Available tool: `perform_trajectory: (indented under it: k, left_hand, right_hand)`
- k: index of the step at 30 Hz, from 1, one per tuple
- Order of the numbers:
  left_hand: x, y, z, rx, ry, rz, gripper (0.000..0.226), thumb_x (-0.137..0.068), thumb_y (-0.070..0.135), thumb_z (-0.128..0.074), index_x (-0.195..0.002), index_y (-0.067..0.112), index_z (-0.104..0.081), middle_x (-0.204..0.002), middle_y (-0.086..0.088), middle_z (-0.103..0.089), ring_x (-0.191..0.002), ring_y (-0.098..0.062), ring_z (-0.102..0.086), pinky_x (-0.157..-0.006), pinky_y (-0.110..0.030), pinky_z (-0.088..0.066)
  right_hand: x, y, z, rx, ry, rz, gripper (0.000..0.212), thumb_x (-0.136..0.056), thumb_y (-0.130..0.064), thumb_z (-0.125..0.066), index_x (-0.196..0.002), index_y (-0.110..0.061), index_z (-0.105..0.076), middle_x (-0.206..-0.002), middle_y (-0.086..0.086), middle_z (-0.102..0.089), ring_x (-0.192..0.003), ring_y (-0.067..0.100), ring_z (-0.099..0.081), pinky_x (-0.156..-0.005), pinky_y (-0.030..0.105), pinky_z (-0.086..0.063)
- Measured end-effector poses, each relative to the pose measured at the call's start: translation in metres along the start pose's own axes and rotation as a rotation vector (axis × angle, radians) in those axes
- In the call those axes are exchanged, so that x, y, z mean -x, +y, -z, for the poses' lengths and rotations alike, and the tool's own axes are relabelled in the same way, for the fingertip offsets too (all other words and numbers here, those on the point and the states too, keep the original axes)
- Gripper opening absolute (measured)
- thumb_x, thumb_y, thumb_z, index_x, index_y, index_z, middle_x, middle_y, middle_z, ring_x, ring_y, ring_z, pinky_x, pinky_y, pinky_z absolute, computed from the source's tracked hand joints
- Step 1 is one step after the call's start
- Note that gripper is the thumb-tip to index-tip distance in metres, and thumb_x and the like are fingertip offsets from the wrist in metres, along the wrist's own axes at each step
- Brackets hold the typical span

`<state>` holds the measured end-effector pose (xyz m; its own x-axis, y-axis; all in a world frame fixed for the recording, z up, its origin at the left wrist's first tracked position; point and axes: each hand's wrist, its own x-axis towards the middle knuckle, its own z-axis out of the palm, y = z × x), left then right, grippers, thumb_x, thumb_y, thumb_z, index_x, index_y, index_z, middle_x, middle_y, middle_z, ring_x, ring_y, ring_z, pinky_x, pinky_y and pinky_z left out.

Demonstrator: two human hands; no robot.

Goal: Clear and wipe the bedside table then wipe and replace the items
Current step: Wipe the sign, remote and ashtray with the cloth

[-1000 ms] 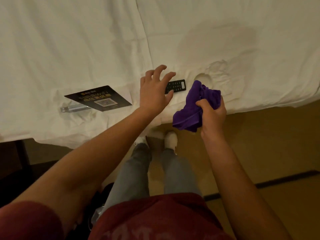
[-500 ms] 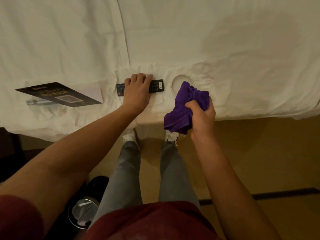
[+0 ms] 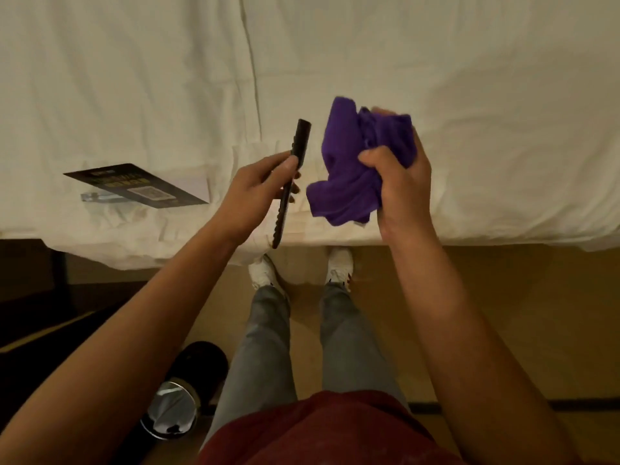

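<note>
white bed (image 3: pixel 436 78) below; left hand (image 3: pixel 250 187) pinches the remote (image 3: pixel 291 176) edge-on, right hand (image 3: pixel 397 172) bunches the purple cloth (image 3: pixel 352 169) beside it. probably wipe lengthwise, firm grip.

White bed (image 3: pixel 469 78): dark card (image 3: pixel 134 186) lying flat.

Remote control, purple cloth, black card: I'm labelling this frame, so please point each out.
Remote control (image 3: pixel 301 135): head view, upper end above the thumb.
Purple cloth (image 3: pixel 345 182): head view, hanging folds.
Black card (image 3: pixel 134 186): head view, printed face.
</note>
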<state>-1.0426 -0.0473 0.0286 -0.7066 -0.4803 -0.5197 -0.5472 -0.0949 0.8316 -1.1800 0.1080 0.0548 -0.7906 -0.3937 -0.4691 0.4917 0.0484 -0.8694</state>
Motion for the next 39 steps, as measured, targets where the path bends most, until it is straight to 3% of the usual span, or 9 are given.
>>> perform_trajectory:
  k: [4, 9, 11, 17, 22, 26, 29, 35, 39]
  left_hand:
    - [0.018, 0.033, -0.019, 0.317, 0.006, 0.0, 0.04, -0.105, 0.05, -0.046, -0.102, 0.027, -0.078, -0.102, -0.001, -0.077, -0.101, -0.016, -0.072, -0.092, -0.029, -0.054]
    - [0.01, 0.052, -0.033, 0.814, 0.162, 0.059, 0.038, -0.103, 0.044, -0.053, -0.119, 0.013, -0.07, -0.109, -0.014, -0.072, -0.104, -0.029, -0.069, -0.099, -0.047, -0.055]
    - [0.006, 0.055, -0.024, 0.994, 0.14, 0.087, 0.043, -0.102, 0.046, -0.053, -0.118, 0.008, -0.066, -0.107, -0.012, -0.069, -0.1, -0.026, -0.067, -0.099, -0.043, -0.054]
    - [0.005, 0.05, -0.005, 0.95, 0.125, 0.257, 0.051, -0.109, 0.046, -0.034, -0.129, 0.007, -0.058, -0.132, -0.012, -0.064, -0.136, -0.027, -0.055, -0.119, -0.043, -0.038]
    - [0.033, 0.04, -0.022, 1.078, -0.145, 0.368, 0.04, -0.108, 0.039, -0.043, -0.109, 0.007, -0.067, -0.089, -0.008, -0.073, -0.08, -0.018, -0.071, -0.073, -0.031, -0.062]
    - [0.039, 0.049, -0.022, 1.128, -0.256, 0.289, 0.054, -0.11, 0.041, -0.034, -0.147, 0.004, -0.046, -0.125, -0.014, -0.061, -0.112, -0.024, -0.062, -0.107, -0.04, -0.048]
    - [0.035, 0.051, -0.019, 1.134, -0.3, 0.266, 0.054, -0.111, 0.033, -0.031, -0.155, 0.001, -0.032, -0.136, -0.02, -0.049, -0.12, -0.028, -0.054, -0.115, -0.045, -0.038]
    - [0.026, 0.052, -0.018, 1.297, -0.196, 0.313, 0.047, -0.11, 0.039, -0.03, -0.134, 0.005, -0.052, -0.119, -0.015, -0.058, -0.114, -0.026, -0.055, -0.108, -0.036, -0.044]
    - [0.026, 0.04, -0.02, 1.379, -0.16, 0.381, 0.041, -0.107, 0.042, -0.037, -0.118, 0.008, -0.056, -0.113, -0.014, -0.059, -0.112, -0.026, -0.056, -0.118, -0.04, -0.033]
  right_hand:
    - [0.0, -0.029, -0.038, 0.102, -0.037, 0.201, 0.051, -0.081, -0.01, -0.071, -0.13, -0.017, -0.059, -0.117, -0.006, -0.066, -0.104, 0.011, -0.069, -0.081, 0.026, -0.058]
    - [0.025, -0.011, -0.07, 0.24, -0.055, 0.196, 0.052, -0.084, -0.011, -0.071, -0.134, -0.013, -0.057, -0.126, 0.006, -0.066, -0.113, 0.019, -0.067, -0.093, 0.044, -0.06]
    - [0.043, 0.002, -0.068, 0.282, -0.073, 0.148, 0.049, -0.082, -0.016, -0.07, -0.13, -0.016, -0.06, -0.119, 0.005, -0.067, -0.106, 0.018, -0.068, -0.09, 0.045, -0.061]
    - [0.099, 0.026, -0.061, 0.368, -0.119, 0.236, 0.045, -0.077, -0.022, -0.073, -0.12, -0.027, -0.06, -0.116, 0.004, -0.062, -0.104, 0.015, -0.065, -0.088, 0.033, -0.06]
    - [0.058, 0.005, -0.083, 0.413, 0.143, 0.52, 0.048, -0.076, -0.011, -0.072, -0.122, -0.008, -0.061, -0.117, 0.007, -0.058, -0.104, 0.008, -0.061, -0.09, 0.014, -0.049]
    - [0.025, -0.017, -0.088, 0.344, 0.177, 0.491, 0.062, -0.078, -0.005, -0.07, -0.139, -0.006, -0.054, -0.128, -0.003, -0.055, -0.113, 0.005, -0.059, -0.092, 0.021, -0.054]
    - [0.014, -0.018, -0.085, 0.348, 0.14, 0.463, 0.062, -0.084, -0.008, -0.069, -0.143, -0.007, -0.05, -0.135, 0.0, -0.057, -0.118, 0.011, -0.061, -0.094, 0.031, -0.058]
    - [0.057, 0.025, -0.079, 0.441, 0.157, 0.45, 0.057, -0.086, -0.011, -0.069, -0.139, -0.005, -0.053, -0.134, 0.002, -0.058, -0.122, 0.006, -0.057, -0.1, 0.015, -0.046]
    - [0.07, 0.046, -0.063, 0.439, 0.168, 0.392, 0.054, -0.083, -0.01, -0.069, -0.135, -0.003, -0.056, -0.128, 0.001, -0.059, -0.118, 0.001, -0.057, -0.096, 0.012, -0.047]
